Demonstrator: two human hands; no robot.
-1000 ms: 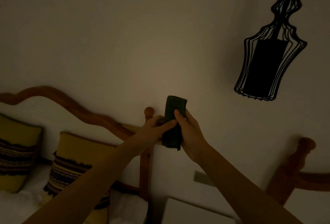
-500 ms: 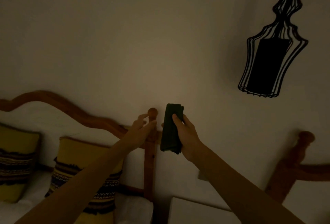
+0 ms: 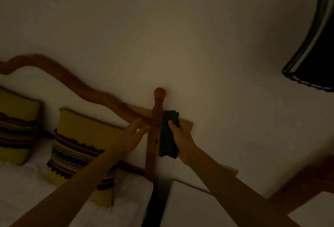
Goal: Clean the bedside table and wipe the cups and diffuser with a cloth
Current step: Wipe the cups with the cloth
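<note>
My right hand (image 3: 180, 136) holds a folded dark green cloth (image 3: 167, 136) upright, thumb pressed on its front, in front of the wall beside a wooden bedpost. My left hand (image 3: 132, 134) is held out to the left of the post with its fingers relaxed and spread, holding nothing. The white top of the bedside table (image 3: 195, 207) shows low in the frame, partly hidden by my right forearm. No cups or diffuser are in view.
A wooden headboard (image 3: 72, 80) with a knobbed post (image 3: 157, 118) stands against the pale wall. Yellow patterned cushions (image 3: 77, 145) lean on white bedding at left. A black wire lamp (image 3: 314, 51) hangs at upper right. A second wooden bed frame (image 3: 307, 181) is at lower right.
My left hand let go of the cloth and drew away to the left. Both hands and the cloth sank lower in view, and the lamp slid towards the right edge.
</note>
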